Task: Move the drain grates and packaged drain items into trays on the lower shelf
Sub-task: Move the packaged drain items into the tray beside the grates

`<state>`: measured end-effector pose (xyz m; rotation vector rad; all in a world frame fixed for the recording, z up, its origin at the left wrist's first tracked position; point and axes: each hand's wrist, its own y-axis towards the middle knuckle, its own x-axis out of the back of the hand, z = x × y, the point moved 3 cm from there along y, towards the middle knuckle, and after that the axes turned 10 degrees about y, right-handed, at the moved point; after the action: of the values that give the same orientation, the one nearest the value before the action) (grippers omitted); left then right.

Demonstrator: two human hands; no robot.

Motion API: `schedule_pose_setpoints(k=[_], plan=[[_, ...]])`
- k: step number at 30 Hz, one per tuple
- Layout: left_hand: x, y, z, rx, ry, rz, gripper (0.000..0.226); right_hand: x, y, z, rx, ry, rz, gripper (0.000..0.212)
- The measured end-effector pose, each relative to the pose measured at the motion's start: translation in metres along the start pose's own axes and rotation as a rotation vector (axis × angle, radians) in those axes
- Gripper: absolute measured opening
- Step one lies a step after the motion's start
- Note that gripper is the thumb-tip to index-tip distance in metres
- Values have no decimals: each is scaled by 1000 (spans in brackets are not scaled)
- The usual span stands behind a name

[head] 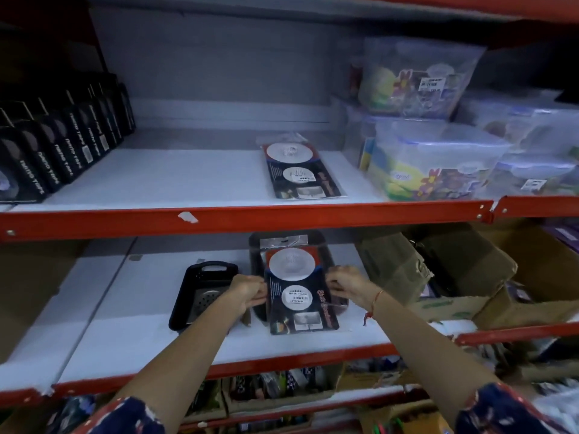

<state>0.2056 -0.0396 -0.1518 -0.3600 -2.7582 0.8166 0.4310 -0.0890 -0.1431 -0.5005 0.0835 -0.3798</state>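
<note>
Shelving: red-framed, white boards.
Packaged drain item (299, 289): you pinch its edges with both hands, left hand (247, 289), right hand (346, 285), over the right tray (258, 245) on the lower shelf (125, 308).
Left tray (188, 296): holds a drain grate (205, 300).
Upper shelf (156, 180): second package (300, 170) lies flat.

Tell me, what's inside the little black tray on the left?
A metal drain grate with holes lies inside the small black tray. The left hand and forearm cover the tray's right side, so anything else there is hidden.

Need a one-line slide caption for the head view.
Both hands, left hand and right hand, hold a packaged drain strainer over a black tray on the lower shelf.
</note>
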Motion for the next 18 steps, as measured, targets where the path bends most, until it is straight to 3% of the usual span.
schedule_pose_setpoints(k=[6,10,18], plan=[[-9,38,-17,33,-14,3,32,-15,41,16,100,-200,-52,9],[-14,53,-20,72,-9,18,30,-21,54,18,125,-347,-32,25],[-16,50,-9,100,33,72,39,-18,50,2,79,-485,62,34]])
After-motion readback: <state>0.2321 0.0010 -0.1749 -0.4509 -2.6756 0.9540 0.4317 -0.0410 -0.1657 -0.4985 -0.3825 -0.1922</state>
